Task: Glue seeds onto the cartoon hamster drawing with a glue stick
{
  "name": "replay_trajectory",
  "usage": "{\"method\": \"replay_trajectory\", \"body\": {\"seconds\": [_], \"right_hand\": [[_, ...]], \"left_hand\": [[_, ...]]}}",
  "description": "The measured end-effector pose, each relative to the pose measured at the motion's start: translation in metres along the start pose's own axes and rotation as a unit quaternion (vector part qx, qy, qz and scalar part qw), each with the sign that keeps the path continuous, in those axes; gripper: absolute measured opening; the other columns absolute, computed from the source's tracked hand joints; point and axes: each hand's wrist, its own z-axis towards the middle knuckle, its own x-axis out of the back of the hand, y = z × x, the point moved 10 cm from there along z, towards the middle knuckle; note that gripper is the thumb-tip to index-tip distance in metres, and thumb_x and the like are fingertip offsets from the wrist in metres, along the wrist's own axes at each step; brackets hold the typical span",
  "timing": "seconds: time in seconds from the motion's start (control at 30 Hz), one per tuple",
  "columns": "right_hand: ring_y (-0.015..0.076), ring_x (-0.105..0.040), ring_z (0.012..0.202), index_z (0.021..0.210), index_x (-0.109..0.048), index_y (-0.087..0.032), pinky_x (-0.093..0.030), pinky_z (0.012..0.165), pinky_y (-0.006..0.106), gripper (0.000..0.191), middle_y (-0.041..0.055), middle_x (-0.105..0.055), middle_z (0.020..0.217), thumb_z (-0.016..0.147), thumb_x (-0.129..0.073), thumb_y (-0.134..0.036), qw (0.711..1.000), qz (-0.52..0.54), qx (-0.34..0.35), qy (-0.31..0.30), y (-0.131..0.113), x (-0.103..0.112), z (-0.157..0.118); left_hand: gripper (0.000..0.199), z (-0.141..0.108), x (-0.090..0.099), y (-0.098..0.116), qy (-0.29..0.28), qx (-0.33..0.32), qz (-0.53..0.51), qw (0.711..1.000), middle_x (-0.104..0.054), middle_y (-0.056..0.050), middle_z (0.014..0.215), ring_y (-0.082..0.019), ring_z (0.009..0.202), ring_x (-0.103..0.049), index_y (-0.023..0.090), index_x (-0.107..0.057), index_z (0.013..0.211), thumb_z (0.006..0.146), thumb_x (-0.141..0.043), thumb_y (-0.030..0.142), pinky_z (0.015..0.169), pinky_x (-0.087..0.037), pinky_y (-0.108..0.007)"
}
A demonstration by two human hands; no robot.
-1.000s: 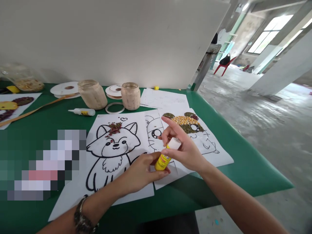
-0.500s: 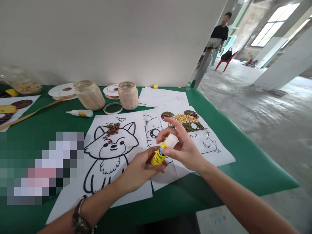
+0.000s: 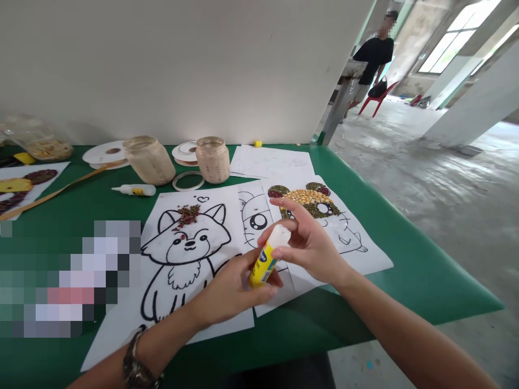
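A yellow glue stick [image 3: 263, 269] with a white top tilts up to the right over the drawings. My left hand [image 3: 232, 286] is wrapped around its yellow lower body. The thumb and a finger of my right hand [image 3: 312, 246] pinch it near the white end, with the index finger raised off it. Below and left of my hands lies a drawing of a fox-like animal [image 3: 227, 216], with a small heap of red and green beans [image 3: 188, 214] on its forehead. Under my right hand is a hamster drawing [image 3: 365, 265], partly covered with yellow and green grains; my hand hides some of it.
Two jars [image 3: 149, 162] [image 3: 213, 162], ribbon spools [image 3: 106, 155] and a metal ring [image 3: 188, 181] stand along the wall. A small glue bottle [image 3: 135, 189] lies in front of them. A yellow cap [image 3: 258, 143] sits by blank-looking sheets [image 3: 271, 162]. A person [image 3: 375, 59] is near a red chair [image 3: 379, 98].
The glue stick has turned slightly about its length and its printed label faces differently. Both hands stay on it, nearly in place. The person in the background has shifted position.
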Motion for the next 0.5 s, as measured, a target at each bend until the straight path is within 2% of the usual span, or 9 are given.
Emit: {"method": "replay_trajectory", "body": {"seconds": [0.07, 0.13, 0.2, 0.27, 0.37, 0.5], "right_hand": [[0.0115, -0.064, 0.074, 0.120, -0.031, -0.023, -0.053, 0.068, 0.026, 0.062, -0.0006, -0.066, 0.079, 0.070, -0.066, -0.016, 0.999, -0.011, 0.004, -0.042, 0.001, -0.011, -0.003], [0.0131, -0.063, 0.086, 0.123, -0.034, -0.024, -0.052, 0.077, 0.029, 0.061, 0.0024, -0.066, 0.090, 0.071, -0.066, -0.018, 0.997, -0.027, 0.031, -0.063, -0.002, -0.016, -0.006], [0.0149, -0.059, 0.099, 0.120, -0.043, -0.026, -0.049, 0.085, 0.032, 0.052, 0.0045, -0.063, 0.103, 0.073, -0.064, -0.021, 0.994, -0.046, 0.082, -0.054, -0.012, -0.013, -0.007], [0.0158, -0.056, 0.104, 0.111, -0.054, -0.027, -0.047, 0.088, 0.034, 0.036, 0.0040, -0.062, 0.106, 0.076, -0.062, -0.023, 0.985, -0.102, 0.136, -0.012, -0.024, -0.003, -0.008], [0.0156, -0.058, 0.094, 0.097, -0.064, -0.027, -0.049, 0.083, 0.034, 0.022, 0.0031, -0.063, 0.096, 0.076, -0.061, -0.020, 0.956, -0.225, 0.182, 0.040, -0.040, 0.005, -0.010], [0.0146, -0.059, 0.084, 0.092, -0.066, -0.024, -0.050, 0.075, 0.030, 0.019, 0.0045, -0.062, 0.092, 0.076, -0.061, -0.017, 0.915, -0.331, 0.224, 0.054, -0.053, -0.002, -0.013]], "left_hand": [[0.021, -0.002, -0.012, 0.001, -0.062, 0.000, -0.057, 0.996, -0.061, -0.002, 0.076, -0.015, 0.074, -0.057, 0.016, -0.053, 0.081, 0.073, -0.058, 0.035, 0.066, -0.044, -0.026], [0.031, -0.004, -0.018, -0.001, -0.092, 0.010, -0.105, 0.990, -0.057, -0.001, 0.067, -0.013, 0.063, -0.055, 0.016, -0.050, 0.073, 0.074, -0.055, 0.046, 0.062, -0.043, -0.026], [0.036, -0.003, -0.017, -0.004, -0.081, 0.018, -0.125, 0.989, -0.053, 0.001, 0.061, -0.010, 0.055, -0.051, 0.016, -0.048, 0.073, 0.073, -0.055, 0.052, 0.057, -0.041, -0.024], [0.038, -0.002, -0.013, -0.004, -0.059, 0.012, -0.130, 0.990, -0.051, 0.003, 0.057, -0.009, 0.051, -0.048, 0.016, -0.046, 0.077, 0.071, -0.058, 0.052, 0.054, -0.040, -0.023], [0.037, -0.001, -0.009, -0.001, -0.045, 0.000, -0.111, 0.993, -0.050, 0.004, 0.055, -0.008, 0.050, -0.047, 0.015, -0.046, 0.077, 0.073, -0.056, 0.050, 0.054, -0.039, -0.023], [0.031, -0.001, 0.001, 0.003, -0.004, -0.008, -0.077, 0.997, -0.049, 0.004, 0.055, -0.008, 0.050, -0.046, 0.016, -0.044, 0.073, 0.076, -0.053, 0.046, 0.053, -0.039, -0.023]]}}
